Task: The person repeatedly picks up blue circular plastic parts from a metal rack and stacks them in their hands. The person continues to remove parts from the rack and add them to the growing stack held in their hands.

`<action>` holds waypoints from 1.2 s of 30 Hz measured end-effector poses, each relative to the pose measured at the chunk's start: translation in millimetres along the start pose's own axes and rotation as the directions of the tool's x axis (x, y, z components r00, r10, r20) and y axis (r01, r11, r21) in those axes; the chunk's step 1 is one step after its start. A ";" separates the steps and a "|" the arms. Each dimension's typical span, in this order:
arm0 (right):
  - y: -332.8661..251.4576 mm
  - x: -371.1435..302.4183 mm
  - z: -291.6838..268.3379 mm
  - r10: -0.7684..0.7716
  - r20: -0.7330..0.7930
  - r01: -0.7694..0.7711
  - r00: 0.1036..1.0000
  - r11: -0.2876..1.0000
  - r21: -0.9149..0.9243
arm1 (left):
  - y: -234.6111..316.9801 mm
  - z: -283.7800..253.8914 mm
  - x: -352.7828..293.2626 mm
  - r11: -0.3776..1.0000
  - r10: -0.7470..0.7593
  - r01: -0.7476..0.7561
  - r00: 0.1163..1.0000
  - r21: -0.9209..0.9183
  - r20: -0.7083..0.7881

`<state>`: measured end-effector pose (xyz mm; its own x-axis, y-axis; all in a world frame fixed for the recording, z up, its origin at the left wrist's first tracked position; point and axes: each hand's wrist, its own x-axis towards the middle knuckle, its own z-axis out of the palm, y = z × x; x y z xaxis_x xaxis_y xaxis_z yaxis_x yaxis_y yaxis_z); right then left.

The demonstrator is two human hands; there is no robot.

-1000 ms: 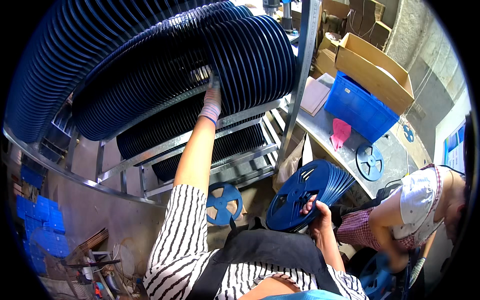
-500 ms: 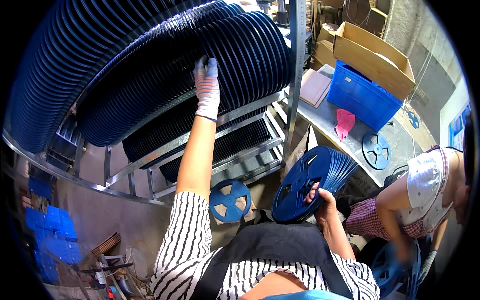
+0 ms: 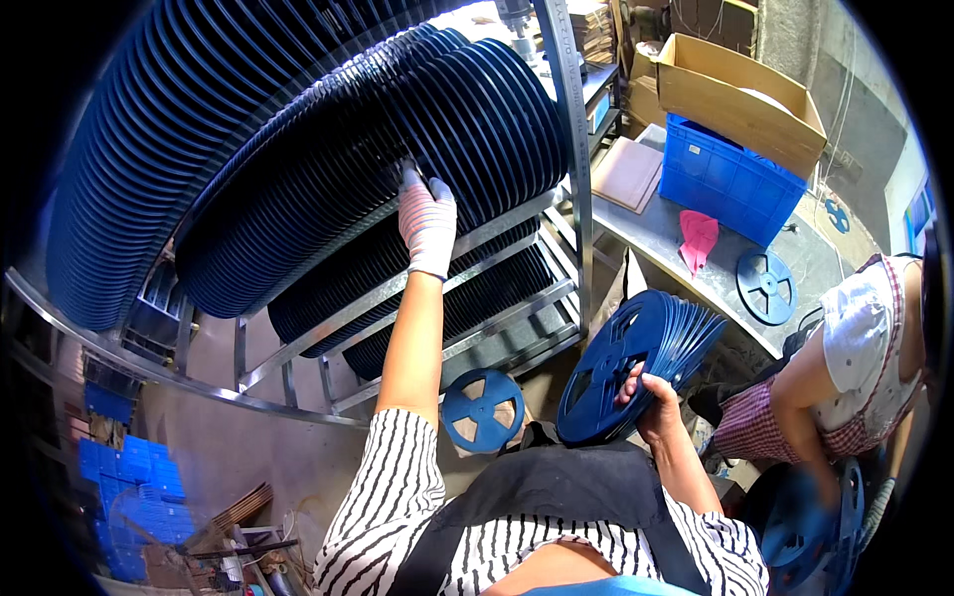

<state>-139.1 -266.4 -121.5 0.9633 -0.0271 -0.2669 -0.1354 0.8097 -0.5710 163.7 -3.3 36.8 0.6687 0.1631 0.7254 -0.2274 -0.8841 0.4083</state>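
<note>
My left hand (image 3: 427,223), in a white striped glove, reaches up to a metal rack. Its fingers are bent together at the lower edge of a long row of dark blue reel discs (image 3: 487,129), seemingly pinching one disc edge; the fingertips are partly lost among the discs. My right hand (image 3: 654,405), bare, grips a fanned stack of blue reel discs (image 3: 621,363) in front of my right side. The thumb lies on the outer side and the fingers pass through a cut-out in the front disc.
The metal rack (image 3: 575,199) holds more disc rows at left and below. A single disc (image 3: 483,410) lies low beside it. On the right bench (image 3: 646,233) are a blue crate (image 3: 730,184), cardboard box, pink cloth (image 3: 698,241) and another disc. A co-worker (image 3: 795,387) bends at right over blue discs.
My left hand's fingers have gone from stretched out against the discs to bent at their lower edge. The view has shifted slightly. My right hand keeps its grip on the stack.
</note>
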 end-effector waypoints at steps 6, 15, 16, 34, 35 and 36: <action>2.7 -0.6 3.7 0.033 0.030 -0.032 0.999 0.999 -0.011 | 10.1 -36.3 6.7 0.971 -0.059 0.048 0.997 0.232 0.043; 11.3 6.1 9.9 0.059 0.076 -0.057 0.995 0.998 -0.025 | 18.4 -211.4 -51.9 0.690 -0.241 0.150 0.970 -0.708 -0.029; 14.1 7.6 11.4 0.071 0.091 -0.068 0.993 0.997 -0.040 | 13.9 -239.6 -59.9 0.658 -0.285 0.192 0.958 -0.728 -0.004; 28.7 -13.7 49.0 0.200 -0.050 -0.206 0.978 0.949 -0.237 | -122.3 -173.9 -203.8 -0.245 -0.369 0.707 0.566 -0.664 0.738; 28.1 -16.8 49.8 0.160 -0.074 -0.173 0.984 0.952 -0.252 | -135.3 -164.4 -212.6 -0.206 -0.347 0.739 0.558 -0.641 0.754; 29.4 -16.8 44.6 0.161 -0.065 -0.172 0.985 0.950 -0.262 | -144.1 -157.9 -220.2 -0.171 -0.356 0.768 0.536 -0.617 0.766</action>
<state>-149.0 -215.9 -99.2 0.9119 0.0651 -0.4051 -0.3551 0.6200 -0.6997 -62.5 157.4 -94.2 0.9812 0.0667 -0.1811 0.1159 0.5468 0.8292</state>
